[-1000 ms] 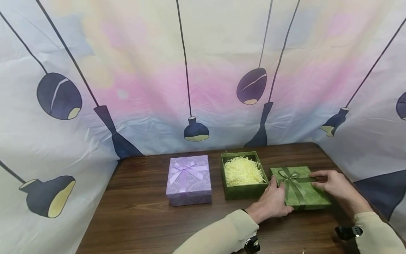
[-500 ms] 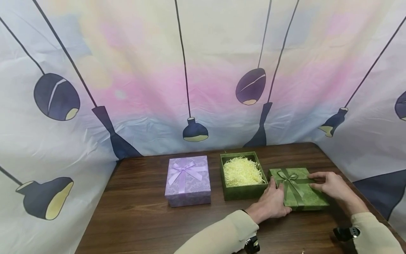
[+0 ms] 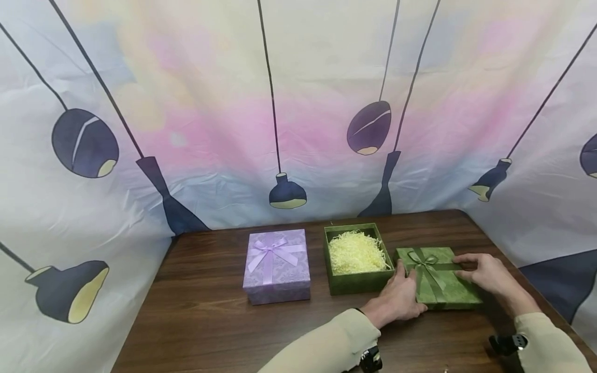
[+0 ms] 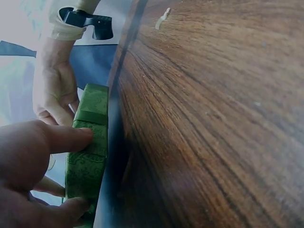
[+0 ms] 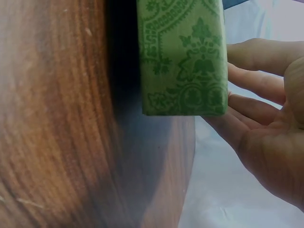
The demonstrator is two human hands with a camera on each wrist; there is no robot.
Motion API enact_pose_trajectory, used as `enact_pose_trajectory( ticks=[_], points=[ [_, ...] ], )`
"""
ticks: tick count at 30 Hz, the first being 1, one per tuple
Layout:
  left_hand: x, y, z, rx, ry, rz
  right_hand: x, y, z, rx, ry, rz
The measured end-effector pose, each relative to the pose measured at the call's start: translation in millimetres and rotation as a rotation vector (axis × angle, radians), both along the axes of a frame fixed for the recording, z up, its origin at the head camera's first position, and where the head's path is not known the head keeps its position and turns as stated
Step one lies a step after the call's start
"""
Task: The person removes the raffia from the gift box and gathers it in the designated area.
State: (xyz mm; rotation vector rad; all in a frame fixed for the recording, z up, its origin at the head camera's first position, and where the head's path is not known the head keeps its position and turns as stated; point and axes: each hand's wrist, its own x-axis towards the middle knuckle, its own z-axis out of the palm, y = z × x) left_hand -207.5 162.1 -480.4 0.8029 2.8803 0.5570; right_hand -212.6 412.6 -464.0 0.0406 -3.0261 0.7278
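A green gift box lid point(image 3: 448, 280) with a ribbon bow lies at the right side of the table, top side up. My left hand point(image 3: 396, 296) holds its left near corner, thumb and fingers spread along the sides; the left wrist view shows the thumb against the lid's side point(image 4: 88, 166). Across the lid, my right hand point(image 3: 492, 274) rests straight fingers on its right edge, also seen beside the patterned lid point(image 5: 185, 61) in the right wrist view. Just left of the lid stands the green box base point(image 3: 359, 284), filled with pale yellow shredded paper point(image 3: 356, 251).
A closed lilac gift box point(image 3: 277, 264) with a ribbon bow stands left of the green base. The brown wooden table point(image 3: 210, 321) ends at a fabric backdrop point(image 3: 224, 129) printed with lamps. A small pale scrap point(image 4: 163, 18) lies on the tabletop.
The lid and both hands have shifted very slightly left and nearer; the hands keep the same contact with the lid. The boxes have stayed in place.
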Motion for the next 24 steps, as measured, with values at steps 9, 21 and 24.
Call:
enact_pose_trajectory(
  ticks=[9, 21, 24],
  points=[
    [-1.4, 0.8, -2.0, 0.003, -0.010, -0.007, 5.1, -1.5, -4.7, -0.043, -0.030, -0.035],
    [0.4, 0.1, -4.0, -0.004, -0.031, -0.015, 5.1, -3.6, -5.7, -0.065, -0.058, -0.064],
    [-0.1, -1.0, -5.9, -0.006, -0.041, -0.015, 5.5, -5.2, -8.2, -0.083, -0.063, -0.068]
  ],
)
